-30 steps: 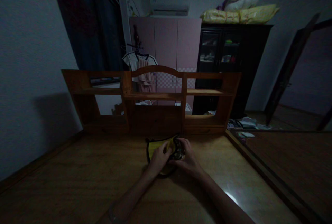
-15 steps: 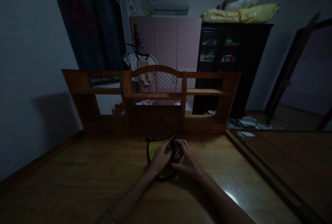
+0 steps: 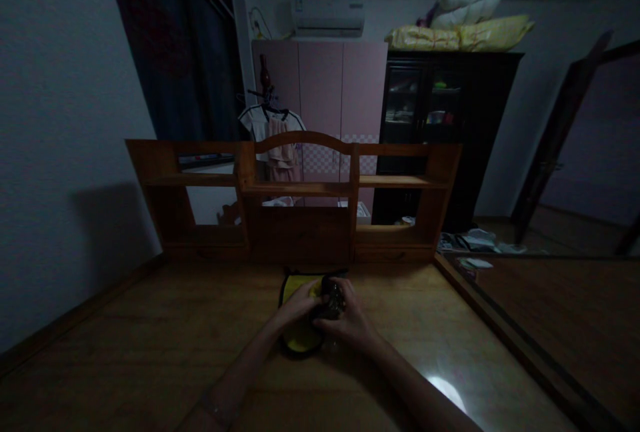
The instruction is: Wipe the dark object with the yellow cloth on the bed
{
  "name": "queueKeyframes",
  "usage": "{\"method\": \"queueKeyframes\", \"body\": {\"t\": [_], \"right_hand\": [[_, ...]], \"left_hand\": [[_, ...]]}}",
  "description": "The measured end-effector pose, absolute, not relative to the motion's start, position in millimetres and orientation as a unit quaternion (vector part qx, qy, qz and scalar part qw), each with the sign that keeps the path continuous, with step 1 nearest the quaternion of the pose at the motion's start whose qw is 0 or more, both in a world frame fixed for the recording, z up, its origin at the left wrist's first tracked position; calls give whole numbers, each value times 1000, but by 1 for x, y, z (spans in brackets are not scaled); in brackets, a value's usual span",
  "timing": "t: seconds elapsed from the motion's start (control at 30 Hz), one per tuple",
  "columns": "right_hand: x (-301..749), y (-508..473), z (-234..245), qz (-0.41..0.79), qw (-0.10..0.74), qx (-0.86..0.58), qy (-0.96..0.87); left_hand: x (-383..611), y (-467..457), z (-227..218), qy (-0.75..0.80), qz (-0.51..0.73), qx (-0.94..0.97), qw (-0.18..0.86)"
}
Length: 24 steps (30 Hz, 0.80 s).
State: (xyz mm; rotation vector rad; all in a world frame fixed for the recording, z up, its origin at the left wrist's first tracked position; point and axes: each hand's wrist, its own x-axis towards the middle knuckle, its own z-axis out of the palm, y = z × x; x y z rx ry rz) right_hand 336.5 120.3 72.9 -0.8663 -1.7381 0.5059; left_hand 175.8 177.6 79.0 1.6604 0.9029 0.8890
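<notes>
Yellow pouch with black trim (image 3: 301, 339) lies on the wooden worktop (image 3: 200, 339), in front of you, short of the shelf unit (image 3: 303, 189). Your left hand (image 3: 300, 303) is over it, thumb and fingers pinching it near its right-hand part. Your right hand (image 3: 354, 322) is just beside, fingers and thumb curled round a dark shiny bundle (image 3: 336, 302), gripping it at the pouch's right side. Too dim to say what the bundle is, or whether it sits inside the pouch or against it. Your fingertips nearly meet there. Bright glare patch (image 3: 447, 392) on the worktop, right of your right forearm. Behind the shelf unit: hanging clothes (image 3: 281, 145), pink wardrobe (image 3: 320, 85), black cabinet (image 3: 490, 99) with yellow bags (image 3: 460, 35) on top.
</notes>
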Motion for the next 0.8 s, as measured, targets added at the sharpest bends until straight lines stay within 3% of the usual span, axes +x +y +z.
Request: {"method": "queueKeyframes", "body": {"t": [0.27,0.53,0.67,0.8], "right_hand": [[345,114,92,179,561,-387,-710],[349,114,98,171,582,-398,-689],[351,112,101,163,571,-385,-707],[355,109,104,136,559,-379,-725]], "left_hand": [[193,166,82,517,421,623,410],[196,155,88,501,477,680,243],[197,158,88,471,480,697,249],[194,166,87,401,462,717,333]]}}
